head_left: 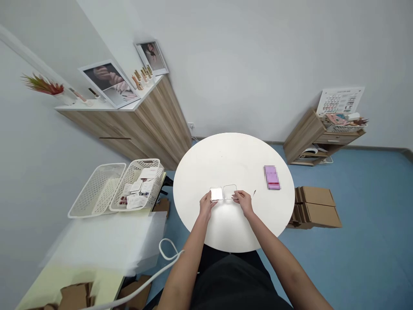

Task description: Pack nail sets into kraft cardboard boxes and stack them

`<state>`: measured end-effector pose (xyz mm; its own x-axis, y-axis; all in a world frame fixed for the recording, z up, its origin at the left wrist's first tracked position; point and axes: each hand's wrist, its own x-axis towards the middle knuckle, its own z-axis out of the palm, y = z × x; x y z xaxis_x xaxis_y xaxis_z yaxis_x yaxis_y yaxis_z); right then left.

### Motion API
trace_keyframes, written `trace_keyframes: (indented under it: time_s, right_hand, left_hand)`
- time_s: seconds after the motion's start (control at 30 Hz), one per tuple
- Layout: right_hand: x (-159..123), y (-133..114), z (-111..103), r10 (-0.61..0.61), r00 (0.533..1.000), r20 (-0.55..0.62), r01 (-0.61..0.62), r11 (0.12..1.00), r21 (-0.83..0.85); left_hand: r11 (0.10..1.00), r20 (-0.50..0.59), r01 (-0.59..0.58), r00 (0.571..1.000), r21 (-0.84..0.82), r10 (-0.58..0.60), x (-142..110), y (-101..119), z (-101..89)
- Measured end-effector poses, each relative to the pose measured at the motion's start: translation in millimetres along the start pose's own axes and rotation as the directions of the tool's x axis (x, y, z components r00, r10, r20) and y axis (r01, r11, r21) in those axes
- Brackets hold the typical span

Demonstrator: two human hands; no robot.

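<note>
gripping the edge of a white square piece [216, 194], the left hand [205, 204] has its thumb and fingers drawn together on the piece's left side, only slightly parted by what they hold. the right hand [244, 201], partly curled, pinches the right edge of a clear square piece [229, 191]; how firmly is too small to tell. both pieces are side by side around the middle of the round table [230, 159], the white one to the left. toward the table's right side lies a purple pack [272, 177], its details blurred, and a small dark item [254, 193] sits on the table between that pack and the right hand. left of the table stands a filled white basket [157, 181].
</note>
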<state>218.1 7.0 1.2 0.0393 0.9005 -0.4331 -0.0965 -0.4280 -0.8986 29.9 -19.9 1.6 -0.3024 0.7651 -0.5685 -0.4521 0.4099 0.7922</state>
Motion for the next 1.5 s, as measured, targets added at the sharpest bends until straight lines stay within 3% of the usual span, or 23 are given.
trace_keyframes:
  time_s: [0.13, 0.3, 0.4, 0.5, 0.63, 0.73, 0.87, 0.97, 1.07, 1.2, 1.4, 1.5]
  right_hand:
    - [10.9, 29.5, 12.9, -0.006, 0.996, -0.085, -0.016, 0.967, -0.253]
    - [15.9, 55.6, 17.3, -0.053, 0.995, -0.08, -0.009, 0.778, -0.629]
    - [19.8, 57.9, 22.2, -0.183, 0.975, -0.13, 0.021, 0.651, -0.759]
    - [29.0, 48.8, 43.8, -0.339, 0.934, -0.112, 0.103, 0.554, -0.826]
    - [42.7, 27.9, 106.8, -0.418, 0.908, 0.033, 0.258, 0.495, -0.829]
    - [46.3, 13.7, 169.7, -0.463, 0.872, 0.161, 0.399, 0.481, -0.781]
    - [38.7, -0.2, 256.8, -0.513, 0.784, 0.348, 0.59, 0.442, -0.676]
    - [26.2, -8.6, 317.6, -0.524, 0.713, 0.466, 0.687, 0.391, -0.612]
    - [13.2, -14.6, 368.4, -0.505, 0.654, 0.564, 0.751, 0.339, -0.567]
    - [4.6, -16.0, 416.4, -0.402, 0.593, 0.698, 0.803, 0.231, -0.549]
    - [2.9, -1.0, 463.0, -0.116, 0.501, 0.857, 0.862, -0.018, -0.506]
    - [1.4, 5.9, 478.5, 0.023, 0.495, 0.868, 0.864, -0.119, -0.49]
  left_hand:
    - [0.989, -0.126, -0.031, 0.991, 0.142, 0.049, 23.3, -14.5, -20.3]
    - [0.977, -0.12, -0.078, 0.987, 0.197, 0.103, 29.2, -15.8, -48.7]
    - [0.969, -0.093, -0.129, 0.984, 0.213, 0.151, 23.9, -4.0, -71.1]
    - [0.936, -0.05, -0.234, 0.965, 0.264, 0.256, 15.3, 15.4, -99.9]
    - [0.832, -0.017, -0.417, 0.891, 0.366, 0.454, 3.4, 47.6, -150.0]
    - [0.709, -0.076, -0.48, 0.799, 0.516, 0.596, -1.2, 70.2, -195.9]
    - [0.512, -0.174, -0.386, 0.644, 0.767, 0.745, 1.4, 91.4, -260.6]
    - [0.414, -0.186, -0.284, 0.586, 0.865, 0.789, 8.3, 99.6, -300.4]
    - [0.335, -0.157, -0.207, 0.587, 0.919, 0.794, 15.9, 100.7, -324.4]
    - [0.327, -0.169, -0.137, 0.636, 0.935, 0.752, 22.4, 94.7, -334.3]
    - [0.374, -0.2, -0.13, 0.662, 0.918, 0.722, 24.0, 89.8, -334.1]
    - [0.414, -0.221, -0.135, 0.679, 0.9, 0.701, 23.6, 90.5, -334.4]
